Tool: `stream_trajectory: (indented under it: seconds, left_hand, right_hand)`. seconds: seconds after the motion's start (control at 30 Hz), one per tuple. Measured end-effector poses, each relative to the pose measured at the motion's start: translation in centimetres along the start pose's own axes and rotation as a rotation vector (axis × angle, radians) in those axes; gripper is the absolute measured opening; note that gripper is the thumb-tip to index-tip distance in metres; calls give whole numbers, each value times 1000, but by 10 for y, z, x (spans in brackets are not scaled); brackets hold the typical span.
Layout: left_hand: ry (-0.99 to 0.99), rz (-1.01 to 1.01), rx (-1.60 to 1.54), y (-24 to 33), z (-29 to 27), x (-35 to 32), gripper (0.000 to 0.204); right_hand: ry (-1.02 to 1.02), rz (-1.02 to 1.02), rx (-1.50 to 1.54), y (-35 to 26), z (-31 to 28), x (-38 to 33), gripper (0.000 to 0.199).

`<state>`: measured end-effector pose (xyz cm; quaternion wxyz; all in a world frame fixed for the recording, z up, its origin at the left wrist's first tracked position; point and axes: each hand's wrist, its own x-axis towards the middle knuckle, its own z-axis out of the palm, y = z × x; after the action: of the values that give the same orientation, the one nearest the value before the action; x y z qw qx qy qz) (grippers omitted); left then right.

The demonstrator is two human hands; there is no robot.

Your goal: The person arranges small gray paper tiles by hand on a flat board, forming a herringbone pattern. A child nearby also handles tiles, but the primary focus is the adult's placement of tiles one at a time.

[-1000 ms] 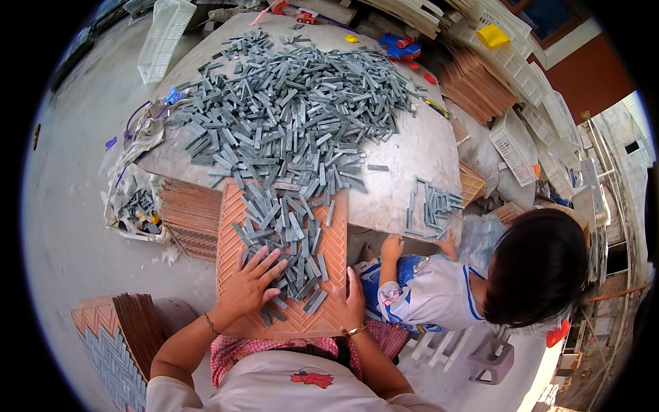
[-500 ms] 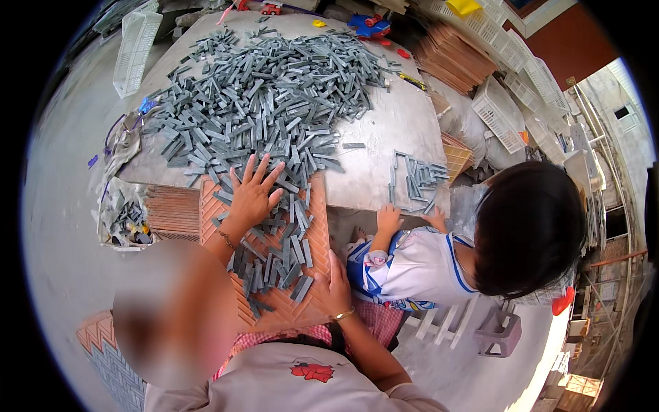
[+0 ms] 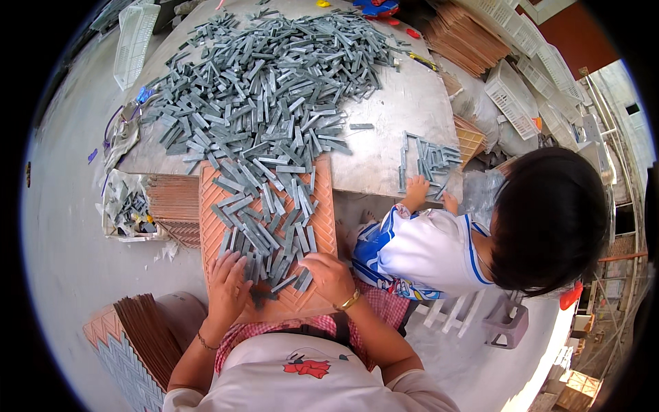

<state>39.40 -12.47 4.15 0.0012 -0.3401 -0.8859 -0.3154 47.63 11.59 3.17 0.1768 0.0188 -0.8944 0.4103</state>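
Grasping or not, cannot tell, with left hand point(image 3: 228, 287) and right hand point(image 3: 331, 277) at grey strips point(image 3: 257, 235) on terracotta board point(image 3: 322, 220), right of crate point(image 3: 130, 239) holding grey pieces point(image 3: 136, 204).

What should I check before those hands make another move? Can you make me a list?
1. Left hand and right hand both at the tray: ok, at its near end.
2. Grey sticks ready on the tray: ok, lots there.
3. Sticks on the tray lying neatly: not ok, they're jumbled.
4. Tray held steady underneath: cannot tell, its underside is hidden.
5. Other person's hands clear of the tray: ok, they're by the table edge.
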Motion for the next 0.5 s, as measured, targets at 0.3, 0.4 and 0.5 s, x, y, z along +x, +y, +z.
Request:
stream_trajectory:
  seconds: [0.3, 0.4, 0.5]
  left_hand:
    - [-46, 16, -119, 21, 1, -33, 27]
    - [-61, 46, -90, 24, -2, -26, 28]
    - [-76, 42, -111, 25, 2, -26, 29]
  right_hand:
    - [-258, -273, -136, -7, 26, -5, 9]
    - [-235, -188, -35, -6, 22, -2, 12]
    - [-65, 164, 159, -10, -7, 1, 15]
